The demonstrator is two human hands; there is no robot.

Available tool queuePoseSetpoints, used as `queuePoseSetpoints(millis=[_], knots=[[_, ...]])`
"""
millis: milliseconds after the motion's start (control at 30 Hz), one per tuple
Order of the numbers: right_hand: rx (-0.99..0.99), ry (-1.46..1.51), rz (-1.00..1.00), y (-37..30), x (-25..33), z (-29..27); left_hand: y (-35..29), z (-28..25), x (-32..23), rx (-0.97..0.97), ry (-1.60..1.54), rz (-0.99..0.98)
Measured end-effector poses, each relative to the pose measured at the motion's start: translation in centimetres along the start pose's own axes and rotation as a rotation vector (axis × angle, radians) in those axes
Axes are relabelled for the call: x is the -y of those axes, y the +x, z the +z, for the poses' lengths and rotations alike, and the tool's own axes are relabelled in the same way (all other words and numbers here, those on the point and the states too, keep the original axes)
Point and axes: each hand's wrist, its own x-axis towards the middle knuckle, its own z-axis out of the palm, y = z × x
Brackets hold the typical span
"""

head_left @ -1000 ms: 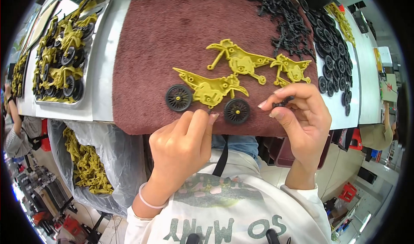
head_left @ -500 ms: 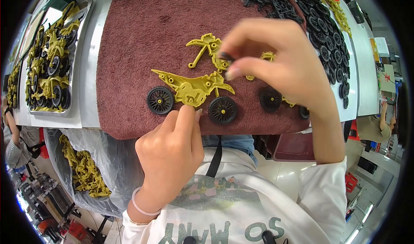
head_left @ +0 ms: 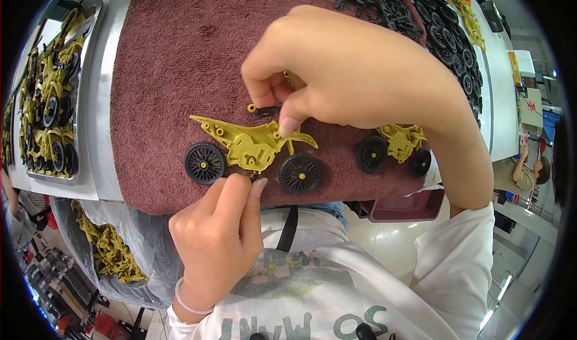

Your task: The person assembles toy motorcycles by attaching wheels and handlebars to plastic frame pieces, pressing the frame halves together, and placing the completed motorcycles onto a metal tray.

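A yellow toy motorcycle half-shell (head_left: 255,148) lies inner side up on the towel, with black spoked wheels (head_left: 205,163) at its two ends. My left hand (head_left: 219,217) is closed in a pinch at the shell's lower edge, a bit of small black plastic part (head_left: 255,176) showing at the fingertips. Over the shell's upper edge, my right hand (head_left: 312,69) is curled shut, thumb tip close to the shell. A dark plastic part (head_left: 267,111) sticks out from under its fingers. The hand hides most of a second yellow half-shell, whose ringed end (head_left: 251,108) shows.
A brown-red towel (head_left: 162,69) covers the worktop. Another wheeled yellow motorcycle piece (head_left: 401,142) lies right. Black parts (head_left: 378,6) and loose wheels (head_left: 451,45) are heaped far right. At left stand a tray (head_left: 84,100) of motorcycles and a lined bin (head_left: 153,244) with yellow parts.
My right hand has moved left over the shell's top edge, covering the second half-shell. In view, towel, shell and left hand have shifted left and down; a black bit now shows at the left fingertips.
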Motion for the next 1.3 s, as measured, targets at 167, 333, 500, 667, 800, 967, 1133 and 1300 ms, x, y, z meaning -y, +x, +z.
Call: queuePoseSetpoints(millis=[167, 333, 500, 667, 800, 967, 1133, 1300], knots=[[-0.093, -0.251, 0.006, -0.7, -0.2, 1.0, 0.4, 0.0, -0.1, 0.055, 0.063, 0.056], [-0.105, -0.426, -0.005, -0.3, 2.7, 0.8, 0.6, -0.1, -0.7, 0.090, 0.214, 0.106], [-0.104, -0.515, 0.079, -0.7, 3.4, 1.0, 1.1, -0.3, -1.1, 0.111, 0.292, 0.090], [0.144, -0.320, 0.271, -1.4, 3.6, -2.1, 1.4, 0.0, -1.5, 0.104, 0.269, 0.110], [0.002, -0.489, 0.050, -1.5, 2.8, -0.3, 0.7, 0.0, -0.9, 0.068, 0.289, 0.052], [-0.369, -0.679, -0.329, -3.4, 0.4, 1.8, 0.6, 0.4, -0.8, 0.007, 0.292, 0.108], [0.109, -0.133, 0.293, -1.1, 4.7, -1.4, 0.1, 0.6, -0.4, -0.012, 0.267, 0.088], [-0.084, -0.319, -0.142, -2.6, 0.2, -0.1, -0.4, 0.4, -0.8, -0.054, 0.232, 0.059]])
